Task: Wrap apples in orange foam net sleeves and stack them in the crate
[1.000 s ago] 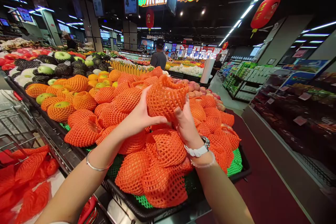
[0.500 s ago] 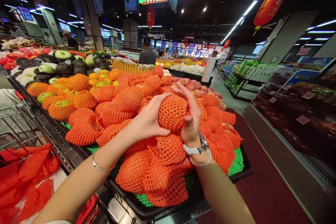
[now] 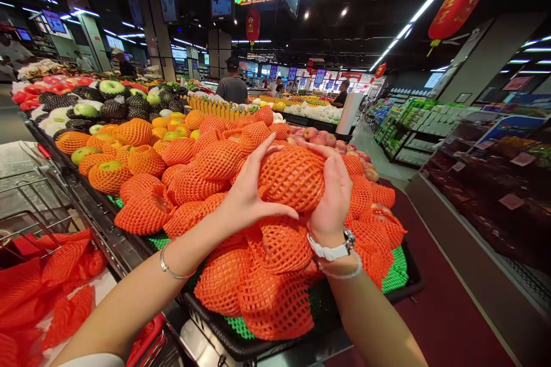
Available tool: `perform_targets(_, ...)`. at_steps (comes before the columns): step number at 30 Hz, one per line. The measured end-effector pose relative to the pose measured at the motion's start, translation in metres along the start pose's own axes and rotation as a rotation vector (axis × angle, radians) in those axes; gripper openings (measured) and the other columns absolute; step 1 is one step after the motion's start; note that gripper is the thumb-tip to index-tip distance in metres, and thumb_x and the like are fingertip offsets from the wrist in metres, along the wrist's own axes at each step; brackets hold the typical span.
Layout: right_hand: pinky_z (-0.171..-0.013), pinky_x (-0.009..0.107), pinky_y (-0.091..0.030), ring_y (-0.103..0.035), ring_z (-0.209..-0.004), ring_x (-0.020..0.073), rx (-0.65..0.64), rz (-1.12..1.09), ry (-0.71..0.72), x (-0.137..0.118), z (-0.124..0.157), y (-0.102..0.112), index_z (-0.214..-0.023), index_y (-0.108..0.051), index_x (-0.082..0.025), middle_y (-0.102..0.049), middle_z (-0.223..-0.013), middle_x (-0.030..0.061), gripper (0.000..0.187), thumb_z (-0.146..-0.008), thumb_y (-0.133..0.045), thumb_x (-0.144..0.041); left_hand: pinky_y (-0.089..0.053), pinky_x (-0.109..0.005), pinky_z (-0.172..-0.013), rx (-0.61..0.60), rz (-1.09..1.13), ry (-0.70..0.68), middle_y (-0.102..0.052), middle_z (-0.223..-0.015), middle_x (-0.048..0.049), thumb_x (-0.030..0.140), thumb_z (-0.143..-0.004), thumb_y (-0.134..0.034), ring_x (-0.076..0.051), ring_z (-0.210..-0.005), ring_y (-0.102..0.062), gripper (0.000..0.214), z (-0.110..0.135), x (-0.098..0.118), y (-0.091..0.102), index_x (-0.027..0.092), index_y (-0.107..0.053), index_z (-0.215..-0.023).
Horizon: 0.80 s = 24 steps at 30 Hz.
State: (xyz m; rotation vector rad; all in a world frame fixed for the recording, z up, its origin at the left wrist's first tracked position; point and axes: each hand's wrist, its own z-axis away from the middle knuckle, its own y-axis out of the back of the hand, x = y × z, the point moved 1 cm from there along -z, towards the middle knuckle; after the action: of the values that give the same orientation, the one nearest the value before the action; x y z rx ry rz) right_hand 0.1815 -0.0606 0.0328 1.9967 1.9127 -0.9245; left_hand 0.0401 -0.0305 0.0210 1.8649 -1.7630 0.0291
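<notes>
A round fruit in an orange foam net is held between my two hands, above a heap of similar netted fruits. My left hand cups it from the left, fingers on the upper side and thumb stretched beneath it. From the right, my right hand wraps around it, with a white-strapped watch on that wrist. The net hides the fruit's skin, so its kind cannot be told. The heap lies on green netting in a black tray.
To the left stands a wire shopping cart, with loose red-orange nets below it. Orange-netted fruits with green tops and bare pinkish fruits adjoin the heap. A person in a dark shirt stands beyond the display.
The held fruit has turned, now showing a longer side of its net. My right hand has shifted right and laid its palm along the fruit's side. The view has swung slightly left.
</notes>
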Motion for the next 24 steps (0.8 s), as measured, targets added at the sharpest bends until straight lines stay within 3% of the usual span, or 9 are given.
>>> perform_targets(3,-0.110,0.049,-0.044,-0.061,-0.120,0.0217,-0.024,0.084,0.153,-0.008,0.005,-0.001,-0.112,-0.067,-0.028,-0.068,-0.121,0.0018,0.032,-0.099,-0.039,-0.034,-0.023,-0.057,-0.121,-0.043,0.104,0.029,-0.027,-0.156,-0.0159,0.076,-0.062,-0.067,-0.037,-0.145,-0.029,0.115,0.001,0.003,0.000,0.031,-0.013,-0.153)
perform_targets(6,-0.109,0.052,-0.045,-0.061,-0.121,0.0243,-0.051,0.235,0.354,-0.019,0.011,0.000,-0.119,-0.065,-0.029,-0.068,-0.121,0.0022,0.038,-0.100,-0.033,-0.035,-0.021,-0.059,-0.120,-0.204,0.232,0.112,-0.008,-0.162,-0.0127,0.080,-0.065,-0.060,-0.038,-0.150,-0.014,0.118,0.001,0.009,0.001,0.034,0.003,-0.153)
perform_targets(9,-0.113,0.057,-0.040,-0.054,-0.130,0.0276,-0.102,0.403,0.426,-0.023,0.012,0.002,-0.126,-0.061,-0.031,-0.062,-0.132,0.0018,0.041,-0.100,-0.030,-0.039,-0.022,-0.062,-0.118,-0.309,0.310,0.197,-0.003,-0.163,-0.0114,0.075,-0.070,-0.063,-0.039,-0.151,-0.008,0.118,0.000,0.013,0.003,0.033,0.008,-0.153)
perform_targets(12,-0.119,0.053,-0.034,-0.045,-0.139,0.0254,-0.137,0.423,0.356,-0.017,0.009,0.003,-0.130,-0.060,-0.034,-0.054,-0.144,-0.0018,0.041,-0.100,-0.032,-0.034,-0.016,-0.059,-0.122,-0.288,0.335,0.223,-0.005,-0.162,-0.0110,0.067,-0.072,-0.068,-0.038,-0.152,-0.003,0.113,0.000,0.012,0.005,0.031,0.001,-0.153)
perform_targets(15,-0.118,0.049,-0.036,-0.049,-0.137,0.0221,-0.152,0.327,0.262,-0.008,0.004,0.003,-0.134,-0.057,-0.033,-0.058,-0.140,-0.0006,0.042,-0.101,-0.032,-0.031,-0.009,-0.054,-0.125,-0.243,0.319,0.261,-0.009,-0.162,-0.0116,0.061,-0.074,-0.071,-0.035,-0.152,-0.003,0.105,0.000,0.010,0.006,0.028,-0.006,-0.151)
perform_targets(18,-0.120,0.051,-0.033,-0.048,-0.138,0.0215,-0.150,0.320,0.157,0.001,-0.001,0.003,-0.149,-0.036,-0.033,-0.059,-0.140,0.0016,0.049,-0.101,-0.032,-0.036,-0.011,-0.052,-0.125,-0.226,0.325,0.302,-0.015,-0.160,-0.0145,0.056,-0.078,-0.069,-0.033,-0.151,-0.012,0.097,-0.002,0.011,0.006,0.024,-0.010,-0.148)
perform_targets(20,-0.122,0.051,-0.028,-0.040,-0.143,0.0212,-0.133,0.355,0.114,0.005,-0.004,0.004,-0.153,-0.026,-0.033,-0.051,-0.148,0.0016,0.054,-0.100,-0.032,-0.043,-0.014,-0.051,-0.124,-0.214,0.342,0.325,-0.019,-0.158,-0.0164,0.056,-0.080,-0.067,-0.033,-0.150,-0.017,0.093,-0.004,0.011,0.006,0.021,-0.011,-0.145)
perform_targets(24,-0.125,0.045,-0.024,-0.030,-0.149,0.0198,-0.196,0.343,0.066,0.012,-0.008,0.007,-0.148,-0.039,-0.031,-0.036,-0.158,-0.0003,0.056,-0.098,-0.031,-0.055,-0.019,-0.048,-0.123,-0.163,0.412,0.392,-0.025,-0.156,-0.0179,0.058,-0.079,-0.066,-0.032,-0.147,-0.024,0.089,-0.005,0.004,0.005,0.019,-0.017,-0.142)
